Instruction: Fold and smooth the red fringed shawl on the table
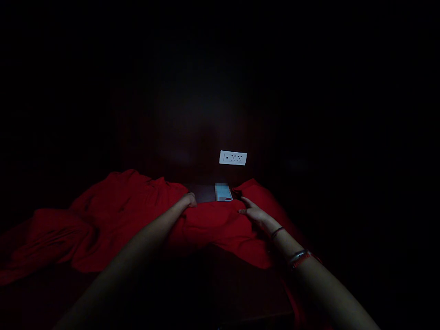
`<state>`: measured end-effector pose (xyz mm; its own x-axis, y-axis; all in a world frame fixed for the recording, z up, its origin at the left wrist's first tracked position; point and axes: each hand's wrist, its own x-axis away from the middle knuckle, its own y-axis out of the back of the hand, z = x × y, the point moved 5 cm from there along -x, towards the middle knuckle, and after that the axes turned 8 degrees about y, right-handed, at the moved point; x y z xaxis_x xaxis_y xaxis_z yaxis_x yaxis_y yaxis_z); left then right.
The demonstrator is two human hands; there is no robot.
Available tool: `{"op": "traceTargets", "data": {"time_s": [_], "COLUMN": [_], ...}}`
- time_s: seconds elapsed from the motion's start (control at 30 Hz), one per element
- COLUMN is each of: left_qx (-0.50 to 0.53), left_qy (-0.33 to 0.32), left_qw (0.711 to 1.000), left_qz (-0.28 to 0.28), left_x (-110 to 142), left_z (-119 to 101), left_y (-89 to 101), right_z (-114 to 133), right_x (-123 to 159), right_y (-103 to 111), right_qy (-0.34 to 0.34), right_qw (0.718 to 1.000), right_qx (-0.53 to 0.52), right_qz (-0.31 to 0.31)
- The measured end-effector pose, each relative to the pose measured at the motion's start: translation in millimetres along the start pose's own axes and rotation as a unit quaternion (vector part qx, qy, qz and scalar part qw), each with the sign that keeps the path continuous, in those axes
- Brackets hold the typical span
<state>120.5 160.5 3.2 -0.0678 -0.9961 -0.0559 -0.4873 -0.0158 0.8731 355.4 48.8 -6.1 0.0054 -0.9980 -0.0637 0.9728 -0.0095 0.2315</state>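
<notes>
A large, rumpled piece of red cloth (216, 224) lies spread over a dark surface. At its far edge, left of the middle, my left hand (190, 199) is closed, its curled fingers gripping the fabric. On the right, my right hand (253, 211) rests at the cloth with thumb and forefinger stretched apart. Its other fingers are partly hidden. Dark bands and a reddish bracelet (299, 259) circle my right wrist and forearm. Between the hands, just beyond the fabric, lies a pale blue and white flat item (223, 192), partly blurred.
A white socket panel (233, 158) is on the dark wall behind. Part of the dark tabletop (202, 191) shows beyond the cloth, and its near edge (254, 316) is at the bottom. Deep darkness hides the surroundings.
</notes>
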Motion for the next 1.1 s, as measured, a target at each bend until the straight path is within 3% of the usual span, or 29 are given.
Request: {"op": "traceTargets", "data": {"time_s": [0.1,0.23,0.33,0.43,0.5,0.6,0.7,0.8,0.9,1.1], "left_qx": [-0.040,-0.051,-0.049,-0.039,-0.030,-0.031,-0.080,-0.119,-0.118,-0.041], "left_qy": [0.002,-0.060,-0.082,-0.055,-0.043,-0.080,-0.147,-0.171,-0.171,-0.235], "left_qw": [0.999,0.992,0.986,0.987,0.986,0.985,0.979,0.975,0.977,0.970], "left_qz": [-0.006,-0.096,-0.137,-0.148,-0.160,-0.152,-0.120,-0.080,-0.047,-0.034], "left_x": [-5.2,-16.9,-24.4,-16.7,4.8,57.4,111.0,143.0,158.0,183.3], "left_z": [-0.9,-14.7,-23.8,-22.9,-16.4,1.1,25.2,47.9,57.7,38.1], "left_y": [6.3,43.7,60.1,55.6,43.6,13.6,-18.3,-34.7,-32.6,-18.0], "right_z": [-11.4,-13.0,-11.3,-5.0,2.8,13.8,25.9,39.6,43.2,30.6], "right_x": [1.2,8.3,10.6,15.6,24.6,43.9,58.6,68.5,83.7,114.5], "right_y": [-5.7,-17.8,-22.3,-19.5,-19.7,-21.9,-19.2,-23.4,-31.9,-44.7], "right_qy": [-0.018,-0.033,-0.013,0.030,0.048,0.022,-0.014,0.004,-0.008,-0.130], "right_qw": [0.998,0.989,0.995,0.998,0.986,0.948,0.929,0.962,0.985,0.988], "right_qx": [-0.068,-0.133,-0.089,0.042,0.154,0.281,0.331,0.230,0.122,0.025], "right_qz": [0.007,0.056,0.052,0.018,0.050,0.151,0.168,0.145,0.120,0.077]}}
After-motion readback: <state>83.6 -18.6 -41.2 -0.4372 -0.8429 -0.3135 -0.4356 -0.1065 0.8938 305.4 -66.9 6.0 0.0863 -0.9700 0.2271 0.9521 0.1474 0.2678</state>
